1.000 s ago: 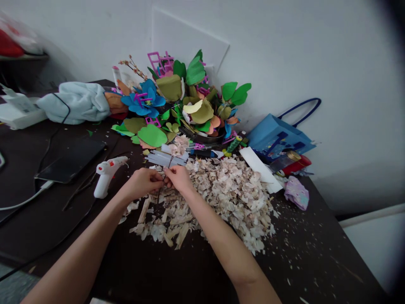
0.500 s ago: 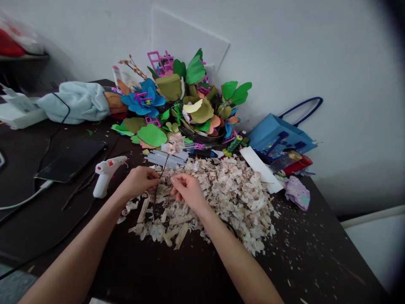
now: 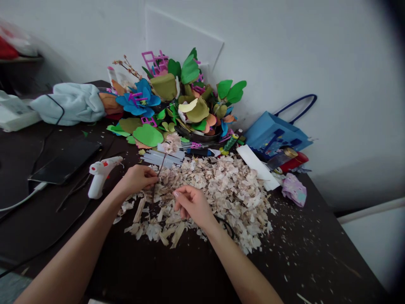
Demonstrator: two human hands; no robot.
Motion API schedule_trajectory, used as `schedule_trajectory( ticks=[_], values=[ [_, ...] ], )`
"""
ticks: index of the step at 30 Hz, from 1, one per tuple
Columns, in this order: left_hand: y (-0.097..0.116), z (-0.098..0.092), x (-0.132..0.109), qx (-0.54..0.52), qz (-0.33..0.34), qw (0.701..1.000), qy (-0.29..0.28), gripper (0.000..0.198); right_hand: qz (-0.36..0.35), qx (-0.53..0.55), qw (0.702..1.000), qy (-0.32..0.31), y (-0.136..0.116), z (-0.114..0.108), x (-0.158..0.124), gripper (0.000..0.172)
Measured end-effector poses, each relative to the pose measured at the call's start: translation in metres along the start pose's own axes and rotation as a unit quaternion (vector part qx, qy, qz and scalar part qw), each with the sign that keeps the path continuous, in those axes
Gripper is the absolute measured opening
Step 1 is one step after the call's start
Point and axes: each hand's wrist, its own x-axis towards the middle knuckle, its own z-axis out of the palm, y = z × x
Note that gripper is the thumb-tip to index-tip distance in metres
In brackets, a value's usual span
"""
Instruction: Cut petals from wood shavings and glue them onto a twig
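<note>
My left hand [image 3: 141,178] pinches the thin dark stem of a handmade flower [image 3: 171,143], whose pale pink petals sit at the top end. The stem stands slanted, with its lower end over the pile. To the right, my right hand [image 3: 192,205] hovers above a wide heap of dry, pale petal-like flakes [image 3: 234,185]. Its thumb and fingers are curled together; whether something tiny is between them I cannot make out. Left of my left hand, a white glue gun [image 3: 100,175] rests on the dark table [image 3: 152,274].
Translucent glue sticks [image 3: 163,158] lie behind the heap. Further back are colourful felt-like flowers [image 3: 190,105]. A blue bag [image 3: 275,133], a white strip [image 3: 257,166] and a crumpled purple packet [image 3: 294,190] are at right. A black phone [image 3: 66,162] with a cable lies at left.
My right hand has drawn away from the stem, down and toward me. My left hand keeps its pinch on the stem. The whole view has shifted slightly.
</note>
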Motion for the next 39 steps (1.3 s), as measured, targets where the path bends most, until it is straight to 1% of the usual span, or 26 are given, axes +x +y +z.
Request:
schedule_trajectory(
  ticks=[7, 14, 23, 30, 39],
  values=[
    [0.004, 0.000, 0.004, 0.004, 0.006, 1.000, 0.000, 0.026, -0.004, 0.004, 1.000, 0.000, 0.006, -0.003, -0.002, 0.017],
    [0.004, -0.001, 0.005, 0.006, 0.006, 1.000, -0.003, 0.026, -0.009, 0.003, 1.000, 0.000, 0.005, -0.005, -0.002, 0.019],
    [0.004, -0.001, 0.003, 0.019, 0.010, 1.000, 0.006, 0.031, -0.016, 0.006, 1.000, 0.006, 0.008, -0.006, -0.002, 0.018],
    [0.013, -0.005, -0.003, 0.031, 0.013, 0.999, 0.027, 0.032, -0.013, 0.003, 1.000, 0.008, 0.008, -0.008, -0.003, 0.019],
    [0.017, -0.006, -0.007, 0.053, 0.017, 0.997, 0.048, 0.032, -0.013, 0.000, 1.000, 0.012, 0.010, -0.008, -0.001, 0.021]
  ],
)
